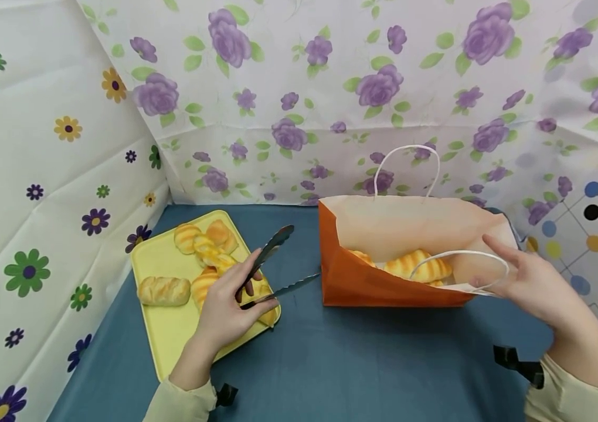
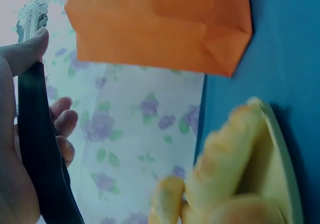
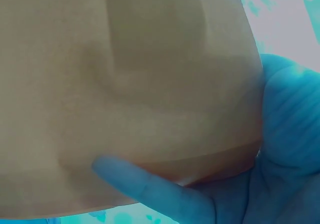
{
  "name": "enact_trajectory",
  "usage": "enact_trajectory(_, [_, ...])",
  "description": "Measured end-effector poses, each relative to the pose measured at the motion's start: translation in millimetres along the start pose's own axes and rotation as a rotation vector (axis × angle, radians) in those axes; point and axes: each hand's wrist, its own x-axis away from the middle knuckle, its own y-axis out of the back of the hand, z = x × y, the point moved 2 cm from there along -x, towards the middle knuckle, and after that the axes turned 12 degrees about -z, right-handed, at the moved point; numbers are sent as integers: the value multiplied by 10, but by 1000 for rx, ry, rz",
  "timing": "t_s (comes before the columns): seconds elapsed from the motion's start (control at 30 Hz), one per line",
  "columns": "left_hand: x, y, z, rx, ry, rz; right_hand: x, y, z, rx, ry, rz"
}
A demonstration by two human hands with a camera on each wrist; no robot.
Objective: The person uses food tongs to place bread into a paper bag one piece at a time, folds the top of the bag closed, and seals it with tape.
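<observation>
My left hand (image 1: 227, 302) holds a pair of tongs (image 1: 274, 253) above the right side of a yellow tray (image 1: 164, 346). The tongs' arms are spread, with nothing between their tips, which point toward the bag. In the left wrist view, the dark handle (image 2: 37, 134) lies across the palm. My right hand (image 1: 539, 287) grips the right side of an orange paper bag (image 1: 383, 293), one digit (image 3: 150, 186) lying along the paper. Striped bread (image 1: 419, 265) shows inside the wide mouth of the bag; its lower part is hidden by the front wall.
On the tray lie a pale roll (image 1: 164, 291), a twisted bread (image 1: 209, 251) and several other breads, partly covered by my left hand. White cord handles (image 1: 407, 147) rise from the bag. Flower-patterned sheets (image 1: 288, 135) stand behind and left of the blue table (image 1: 362, 363).
</observation>
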Motion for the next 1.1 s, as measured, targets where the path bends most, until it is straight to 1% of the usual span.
enact_trajectory(0.17, [89, 151, 124, 42, 46, -57, -8, -15, -7, 14, 7, -19])
enact_trajectory(0.27, [141, 229, 195, 24, 62, -67, -15, -15, -10, 13, -4, -8])
enact_trajectory(0.43, [257, 357, 279, -47, 61, -86, -9, -20, 10, 15, -6, -12])
enact_trajectory(0.57, [357, 454, 324, -98, 46, -113, 15, -38, 30, 14, -22, -23])
enact_trajectory(0.7, [470, 570, 358, -180, 51, -125, 30, -52, 41, 15, -28, -24])
enact_trajectory(0.77, [531, 640, 375, -228, 72, -123, 32, -60, 45, 14, -20, -23])
enact_trajectory(0.9, [637, 787, 416, -342, 122, -95, 40, -75, 42, 2, -25, -24])
enact_trajectory(0.97, [667, 864, 433, -384, 145, -78, 41, -82, 37, -2, -29, -31])
enact_trajectory(1.1, [687, 1055, 452, -461, 169, -36, 32, -72, 32, 13, -24, -42])
